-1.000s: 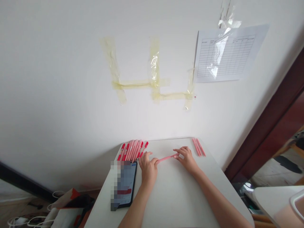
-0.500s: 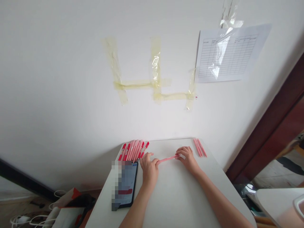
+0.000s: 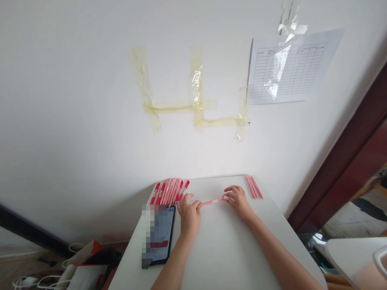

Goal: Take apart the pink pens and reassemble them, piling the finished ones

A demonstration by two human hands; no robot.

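A pink pen (image 3: 211, 201) is held level between my two hands, just above the white table (image 3: 223, 249). My left hand (image 3: 190, 215) pinches its left end between thumb and finger, with the other fingers loosely raised. At the right end, the fingertips of my right hand (image 3: 237, 201) are closed on the pen. A pale label with print shows along its barrel. Left of my left hand lies a bunch of pink pens (image 3: 171, 191), some with red ends. Beyond my right hand are several more pink pens (image 3: 254, 187).
A phone (image 3: 161, 235), partly blurred out, lies on the table's left side. The white wall (image 3: 181, 153) rises behind the table, with yellowed tape and a taped printed sheet (image 3: 290, 68). Bags and cables (image 3: 39, 280) are on the floor at left; a white surface (image 3: 347, 253) stands at right.
The pen has turned about its length, so its printed label now faces me. Both hands stay in nearly the same place.
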